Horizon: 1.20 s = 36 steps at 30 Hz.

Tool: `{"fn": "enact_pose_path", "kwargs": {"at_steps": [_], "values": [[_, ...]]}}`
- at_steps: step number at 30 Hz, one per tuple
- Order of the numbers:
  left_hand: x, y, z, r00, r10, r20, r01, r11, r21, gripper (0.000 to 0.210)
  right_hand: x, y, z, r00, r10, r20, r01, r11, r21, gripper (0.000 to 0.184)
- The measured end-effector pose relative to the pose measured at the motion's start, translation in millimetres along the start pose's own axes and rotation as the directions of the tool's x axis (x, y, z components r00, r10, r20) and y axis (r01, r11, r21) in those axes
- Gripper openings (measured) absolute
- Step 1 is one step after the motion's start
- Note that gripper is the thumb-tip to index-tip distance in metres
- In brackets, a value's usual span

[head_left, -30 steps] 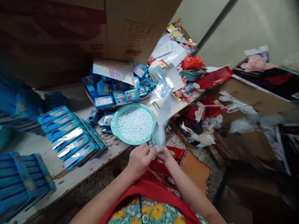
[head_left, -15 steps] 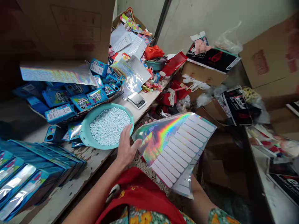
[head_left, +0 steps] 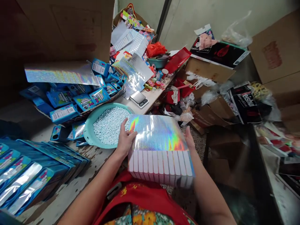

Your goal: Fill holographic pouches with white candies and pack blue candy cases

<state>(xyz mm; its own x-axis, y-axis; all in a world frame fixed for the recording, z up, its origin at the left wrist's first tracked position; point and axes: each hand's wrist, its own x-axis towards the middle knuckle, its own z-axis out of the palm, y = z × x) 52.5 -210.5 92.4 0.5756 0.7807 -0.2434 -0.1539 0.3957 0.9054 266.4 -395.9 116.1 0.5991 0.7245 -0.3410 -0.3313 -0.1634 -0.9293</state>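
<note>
In front of my body is a shiny holographic sticker sheet (head_left: 154, 134), with a row of pale rounded strips along its near part. A second layer shows beneath its near edge. My left hand (head_left: 125, 139) grips the left edge, thumb over the top and index finger pointing up. At the opposite edge my right hand (head_left: 190, 140) is closed, its fingers partly hidden by the sheet. Just beyond my left hand, a turquoise basin (head_left: 88, 131) full of small pale-blue candies (head_left: 107, 126) sits on the table.
A small digital scale (head_left: 138, 98) lies behind the basin. Blue candy boxes (head_left: 86, 100) are heaped in a carton, and larger blue packs (head_left: 44, 162) line the near left. Further back are loose sheets (head_left: 136, 72) and a red bag (head_left: 156, 49). Cartons (head_left: 211, 72) and plastic litter the right.
The sticker sheet has turned so its strips face me and has come closer. My left hand has moved from beside it to grip its left edge; my right hand has shifted up the right edge.
</note>
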Motion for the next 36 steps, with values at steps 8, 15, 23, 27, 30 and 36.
{"fn": "enact_pose_path", "kwargs": {"at_steps": [8,15,23,27,30,36], "values": [[6,-15,-13.7,0.993,-0.083,0.09,0.062,0.974,0.217,0.047,-9,3,-7,0.971,0.064,-0.231,-0.064,0.998,0.01,0.068],[-8,-6,-27.0,0.969,-0.243,0.044,0.244,0.969,-0.029,0.052,-12,9,7,0.968,0.001,-0.249,0.013,0.998,0.057,0.066],[-21,13,-39.6,0.993,0.116,0.017,-0.105,0.814,0.571,0.018,-7,12,14,0.959,-0.13,-0.251,0.074,0.972,-0.222,0.05],[-34,14,-34.2,0.912,0.404,0.062,-0.289,0.53,0.798,0.013,-5,5,25,0.911,-0.375,-0.171,0.202,0.769,-0.606,0.042],[-43,10,-17.9,0.854,0.42,0.307,-0.488,0.442,0.753,0.017,-5,-3,59,0.799,-0.586,0.139,0.402,0.346,-0.848,0.044],[-39,16,-19.6,0.957,0.182,0.227,-0.29,0.573,0.767,0.021,17,-5,105,0.726,-0.119,0.677,0.683,0.241,-0.69,0.014]]}}
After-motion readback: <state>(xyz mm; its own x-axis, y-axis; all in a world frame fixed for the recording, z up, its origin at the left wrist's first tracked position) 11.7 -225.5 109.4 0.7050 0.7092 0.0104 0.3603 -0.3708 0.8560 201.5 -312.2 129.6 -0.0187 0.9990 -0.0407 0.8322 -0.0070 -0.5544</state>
